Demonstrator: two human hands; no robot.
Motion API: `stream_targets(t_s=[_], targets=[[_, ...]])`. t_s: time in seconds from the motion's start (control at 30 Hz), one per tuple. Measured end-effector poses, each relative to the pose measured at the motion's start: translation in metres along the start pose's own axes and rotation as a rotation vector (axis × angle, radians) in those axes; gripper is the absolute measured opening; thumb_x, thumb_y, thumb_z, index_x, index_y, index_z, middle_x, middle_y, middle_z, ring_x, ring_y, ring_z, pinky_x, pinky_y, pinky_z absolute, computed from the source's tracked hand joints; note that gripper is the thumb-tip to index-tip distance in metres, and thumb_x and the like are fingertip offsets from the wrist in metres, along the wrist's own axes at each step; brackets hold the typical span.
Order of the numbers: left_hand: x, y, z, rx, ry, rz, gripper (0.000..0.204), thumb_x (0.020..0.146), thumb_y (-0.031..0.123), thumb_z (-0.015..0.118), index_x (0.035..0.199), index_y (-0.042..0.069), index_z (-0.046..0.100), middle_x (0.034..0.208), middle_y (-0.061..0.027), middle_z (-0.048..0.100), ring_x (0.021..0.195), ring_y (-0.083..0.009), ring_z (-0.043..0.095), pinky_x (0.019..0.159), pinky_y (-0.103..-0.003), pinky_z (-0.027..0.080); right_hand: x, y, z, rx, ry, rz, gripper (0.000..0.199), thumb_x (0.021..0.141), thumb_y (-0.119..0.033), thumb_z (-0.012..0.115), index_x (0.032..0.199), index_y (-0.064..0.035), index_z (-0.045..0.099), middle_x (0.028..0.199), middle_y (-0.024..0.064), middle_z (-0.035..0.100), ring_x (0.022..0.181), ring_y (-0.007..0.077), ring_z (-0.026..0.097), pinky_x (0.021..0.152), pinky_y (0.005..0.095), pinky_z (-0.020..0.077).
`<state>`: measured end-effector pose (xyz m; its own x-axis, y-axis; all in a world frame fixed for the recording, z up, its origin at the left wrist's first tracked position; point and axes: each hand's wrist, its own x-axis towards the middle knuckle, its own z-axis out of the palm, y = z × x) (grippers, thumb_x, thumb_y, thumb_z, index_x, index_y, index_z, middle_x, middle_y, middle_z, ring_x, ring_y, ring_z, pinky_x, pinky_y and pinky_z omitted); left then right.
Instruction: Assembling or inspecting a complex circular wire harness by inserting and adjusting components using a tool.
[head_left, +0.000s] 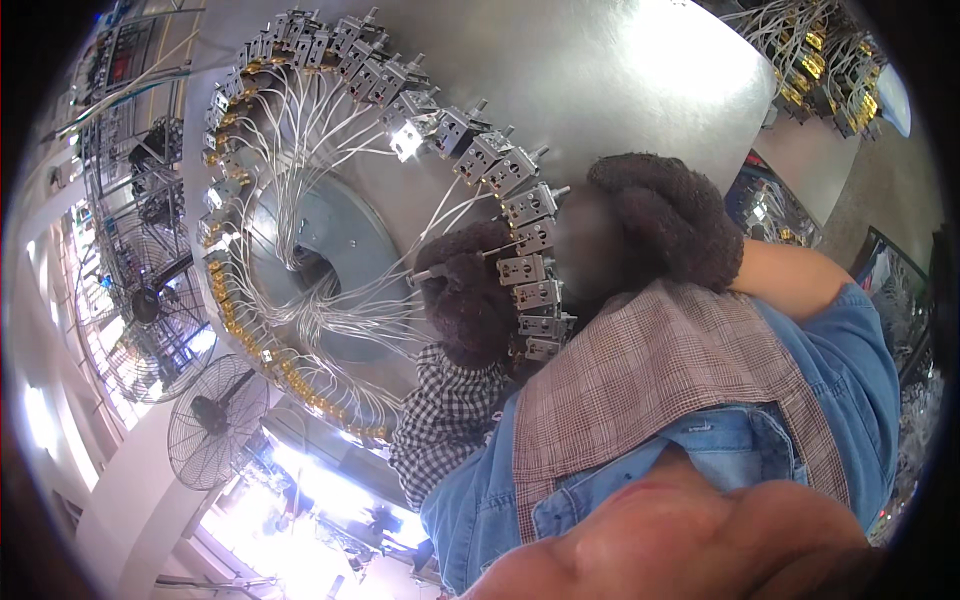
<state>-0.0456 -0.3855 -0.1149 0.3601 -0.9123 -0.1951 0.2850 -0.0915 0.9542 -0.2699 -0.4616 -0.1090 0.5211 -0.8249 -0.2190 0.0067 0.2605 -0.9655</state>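
Note:
My left hand (462, 305), in a dark knitted glove, is closed at the inner side of a curved row of small silver metal housings (520, 270). A thin pale rod (430, 273) sticks out from its fingers, pointing toward the housings. On the outer side of the row, my right hand (675, 220), gloved alike, is curled with its fingers bent. A blurred brownish shape (588, 245) lies between it and the housings; whether the hand grips it I cannot make out. White wires (375, 312) run from the row to the middle of the round table.
The housings and brass-coloured fittings (235, 325) ring a metal table (560, 60) with a round grey disc (350, 230) and central hole. Wire bundles with brass ends (815, 65) hang at the far right. Caged fans (210, 412) stand at the left.

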Motion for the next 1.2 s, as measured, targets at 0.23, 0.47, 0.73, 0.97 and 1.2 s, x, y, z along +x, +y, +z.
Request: stream_targets(t_s=[0.23, 0.47, 0.73, 0.97, 1.2], targets=[[0.001, -0.003, 0.001, -0.051, -0.035, 0.046, 0.035, 0.089, 0.031, 0.051, 0.096, -0.002, 0.052, 0.089, -0.0151, 0.060, 0.078, -0.0233, 0.061, 0.067, -0.035, 0.053, 0.002, 0.015, -0.002, -0.387, 0.004, -0.335, 0.035, 0.084, -0.015, 0.056, 0.117, -0.0049, 0.051, 0.113, 0.0142, 0.055, 0.093, 0.0214, 0.058, 0.079, 0.0308, 0.0491], [0.002, -0.001, -0.001, -0.049, -0.090, 0.046, 0.027, 0.090, 0.024, 0.049, 0.096, -0.002, 0.051, 0.088, -0.0155, 0.060, 0.075, -0.0227, 0.060, 0.065, -0.035, 0.052, 0.009, 0.025, -0.007, -0.715, -0.005, -0.533, 0.044, 0.072, -0.003, 0.062, 0.115, -0.0055, 0.051, 0.116, 0.0151, 0.053, 0.103, 0.0313, 0.054, 0.083, 0.0374, 0.0482], [0.002, -0.010, -0.004, 0.002, -0.040, 0.106, 0.026, 0.090, 0.024, 0.048, 0.094, -0.002, 0.050, 0.088, -0.0161, 0.060, 0.073, -0.0220, 0.060, 0.064, -0.034, 0.052, 0.010, 0.032, -0.008, -0.664, 0.015, -0.619, 0.044, 0.074, -0.004, 0.061, 0.116, -0.0052, 0.050, 0.117, 0.0153, 0.052, 0.105, 0.0319, 0.053, 0.084, 0.0380, 0.0473], [0.001, 0.004, 0.004, 0.314, -0.035, 0.099, 0.038, 0.092, 0.032, 0.042, 0.093, -0.004, 0.054, 0.082, -0.0144, 0.061, 0.070, -0.0192, 0.060, 0.061, -0.030, 0.050, 0.007, 0.027, -0.004, -0.388, -0.041, -0.312, 0.044, 0.076, -0.003, 0.061, 0.118, -0.0044, 0.048, 0.117, 0.0158, 0.052, 0.102, 0.0304, 0.055, 0.083, 0.0358, 0.0480], [0.004, 0.007, 0.003, 0.327, -0.067, 0.142, 0.037, 0.093, 0.032, 0.041, 0.095, -0.004, 0.053, 0.085, -0.0139, 0.060, 0.072, -0.0191, 0.060, 0.062, -0.031, 0.051, 0.004, 0.018, 0.000, -0.395, 0.028, -0.385, 0.038, 0.080, -0.003, 0.057, 0.117, -0.0072, 0.049, 0.115, 0.0160, 0.052, 0.091, 0.0245, 0.059, 0.075, 0.0317, 0.0515]])
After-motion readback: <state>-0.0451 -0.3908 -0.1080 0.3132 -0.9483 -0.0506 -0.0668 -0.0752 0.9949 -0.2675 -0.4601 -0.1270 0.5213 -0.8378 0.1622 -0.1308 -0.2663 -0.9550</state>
